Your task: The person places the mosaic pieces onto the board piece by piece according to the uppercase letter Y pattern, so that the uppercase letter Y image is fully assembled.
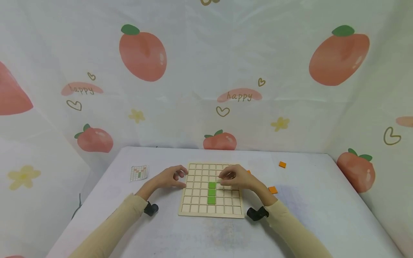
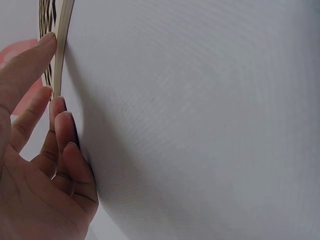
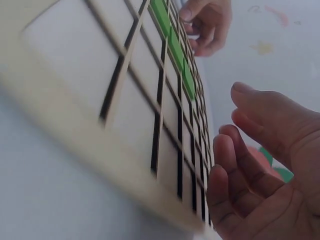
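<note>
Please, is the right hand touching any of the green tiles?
Apart. The right wrist view shows a plain gap: open space lies between the right hand and all three green tiles.

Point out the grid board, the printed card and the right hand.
Grid board (image 1: 219, 193), head view: on an empty cell near its middle.
Printed card (image 1: 139, 173), head view: on the middle of its face.
Right hand (image 1: 240, 176), head view: on the back of it.

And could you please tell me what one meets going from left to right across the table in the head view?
Printed grid card, left hand, column of three green square tiles, right hand, nearest orange tile, farthest orange tile.
</note>
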`<state>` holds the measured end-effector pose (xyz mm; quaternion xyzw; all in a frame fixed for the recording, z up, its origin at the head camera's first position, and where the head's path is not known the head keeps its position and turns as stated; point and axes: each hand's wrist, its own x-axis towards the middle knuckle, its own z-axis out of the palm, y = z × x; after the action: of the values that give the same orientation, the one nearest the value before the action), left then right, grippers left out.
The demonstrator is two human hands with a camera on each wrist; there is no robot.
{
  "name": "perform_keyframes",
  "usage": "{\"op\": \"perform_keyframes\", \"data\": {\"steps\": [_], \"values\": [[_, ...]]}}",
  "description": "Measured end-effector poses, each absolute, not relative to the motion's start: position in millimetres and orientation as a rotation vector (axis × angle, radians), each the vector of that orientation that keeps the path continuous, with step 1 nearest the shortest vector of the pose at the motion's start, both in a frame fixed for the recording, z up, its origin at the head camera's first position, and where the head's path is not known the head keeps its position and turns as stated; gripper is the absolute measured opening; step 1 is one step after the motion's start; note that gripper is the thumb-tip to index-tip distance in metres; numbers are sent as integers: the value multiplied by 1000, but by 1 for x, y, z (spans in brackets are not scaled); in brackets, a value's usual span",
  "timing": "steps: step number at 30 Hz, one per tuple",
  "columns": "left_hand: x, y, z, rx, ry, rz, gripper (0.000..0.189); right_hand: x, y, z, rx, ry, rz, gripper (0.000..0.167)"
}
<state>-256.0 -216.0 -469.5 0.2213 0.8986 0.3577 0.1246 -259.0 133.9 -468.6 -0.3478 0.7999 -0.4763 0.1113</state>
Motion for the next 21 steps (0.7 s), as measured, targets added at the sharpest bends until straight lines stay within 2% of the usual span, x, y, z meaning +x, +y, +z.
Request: {"op": "perform_keyframes", "data": {"steps": [21], "values": [[-255,-214,-469,658,2617,1047,46,-239,231,-467,-820,2439,-1400,21]]}}
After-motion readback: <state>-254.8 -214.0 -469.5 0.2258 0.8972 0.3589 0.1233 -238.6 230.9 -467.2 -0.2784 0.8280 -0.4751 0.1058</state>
